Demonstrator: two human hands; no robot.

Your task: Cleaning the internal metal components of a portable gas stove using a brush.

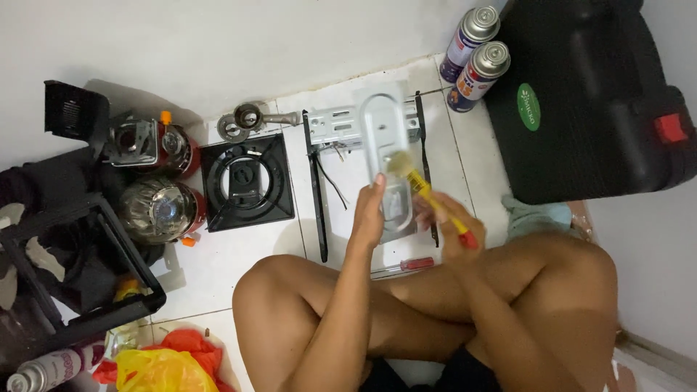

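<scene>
The left hand (369, 214) is closed around a long grey metal plate (385, 156), tilting it up above the white floor tiles (239, 261), so the right hand (444, 231), gripping a yellow-handled brush (428, 194), reaches its face.

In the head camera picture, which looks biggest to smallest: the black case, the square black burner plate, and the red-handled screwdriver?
1. Black case, biggest by far.
2. Square black burner plate.
3. Red-handled screwdriver, smallest; it is partly hidden by the left arm, so only part shows.

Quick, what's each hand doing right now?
Left hand: closed on the metal plate.
Right hand: closed on the yellow brush.
</scene>
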